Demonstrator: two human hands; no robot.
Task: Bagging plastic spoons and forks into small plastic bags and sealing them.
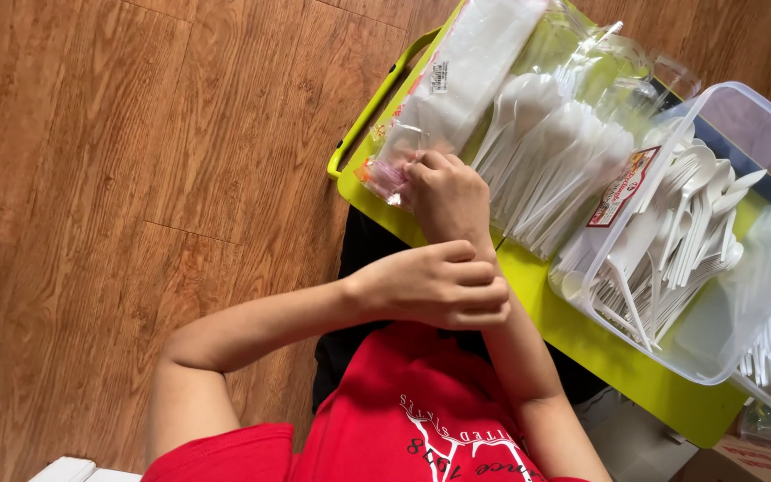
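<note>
The right hand (446,195) pinches a clear plastic packet (394,161) at the green tray's (582,335) near edge. The left hand (435,286) grips the right forearm. White plastic spoons (546,161) lie just beside.

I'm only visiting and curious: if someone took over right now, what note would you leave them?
Left hand: closed around the right forearm.
Right hand: fingertips on a clear bag at the green tray edge; firm grip unclear.
Things: loose white spoons piled on the tray; more white cutlery in the clear tub.
Done: nothing lifted.
Left: the bag lies on the tray.
</note>
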